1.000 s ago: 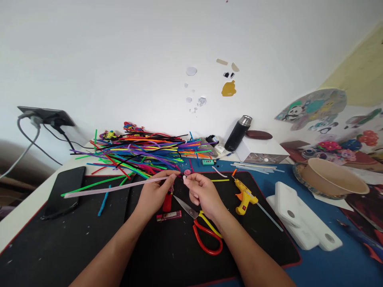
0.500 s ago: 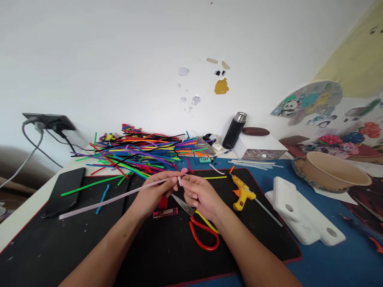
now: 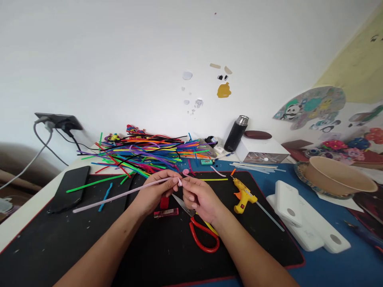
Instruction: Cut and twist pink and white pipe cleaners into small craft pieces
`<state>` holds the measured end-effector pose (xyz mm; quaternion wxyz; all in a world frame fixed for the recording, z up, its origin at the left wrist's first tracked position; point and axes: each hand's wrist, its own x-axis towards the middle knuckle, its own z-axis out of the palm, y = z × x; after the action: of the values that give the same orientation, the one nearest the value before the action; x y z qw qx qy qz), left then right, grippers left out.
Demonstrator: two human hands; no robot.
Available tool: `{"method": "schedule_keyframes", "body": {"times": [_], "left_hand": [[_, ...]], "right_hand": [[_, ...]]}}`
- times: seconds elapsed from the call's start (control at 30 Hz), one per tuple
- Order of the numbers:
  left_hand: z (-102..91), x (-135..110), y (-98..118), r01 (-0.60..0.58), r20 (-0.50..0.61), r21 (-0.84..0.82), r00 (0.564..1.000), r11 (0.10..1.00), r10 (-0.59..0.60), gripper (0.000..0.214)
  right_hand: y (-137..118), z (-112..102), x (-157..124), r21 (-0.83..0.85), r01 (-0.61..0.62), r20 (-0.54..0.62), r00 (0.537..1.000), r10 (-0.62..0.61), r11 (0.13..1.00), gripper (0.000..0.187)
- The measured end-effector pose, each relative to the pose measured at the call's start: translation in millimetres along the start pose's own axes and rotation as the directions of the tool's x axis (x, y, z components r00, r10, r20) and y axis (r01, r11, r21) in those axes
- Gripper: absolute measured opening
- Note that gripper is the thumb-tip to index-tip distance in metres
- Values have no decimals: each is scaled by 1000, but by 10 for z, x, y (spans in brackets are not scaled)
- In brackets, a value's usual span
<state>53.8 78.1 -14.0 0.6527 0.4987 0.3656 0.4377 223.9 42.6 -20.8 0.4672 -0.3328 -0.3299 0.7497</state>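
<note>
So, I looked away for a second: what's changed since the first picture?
The left hand and right hand have closed together; the free end of the pale pink pipe cleaner has swung nearer, clear of the green pipe cleaner. Still in place: scissors, glue gun.

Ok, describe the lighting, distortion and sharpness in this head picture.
Head view: diffuse light, the wall dimmer toward the top; wide-angle stretch seemingly elongates the bowl near the right edge; where left hand and right hand pinch the pale pink strip, detail is too small to read.
</note>
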Motion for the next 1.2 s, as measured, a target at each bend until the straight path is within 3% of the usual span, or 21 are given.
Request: {"method": "schedule_keyframes", "body": {"times": [0.37,0.87,1.2], "left_hand": [[-98,35,-37,-1,24,183,1000,983,-3,35],[-98,43,-55,3,-5,139,1000,990,-2,38],[-80,27,-14,3,5,171,1000,985,-4,36]], "right_hand": [[21,-22,19,-271,118,-116,981,-154,955,39],[14,-23,18,-211,130,-126,979,-158,969,39],[40,-20,34,-281,112,-145,977,-157,953,37]]}}
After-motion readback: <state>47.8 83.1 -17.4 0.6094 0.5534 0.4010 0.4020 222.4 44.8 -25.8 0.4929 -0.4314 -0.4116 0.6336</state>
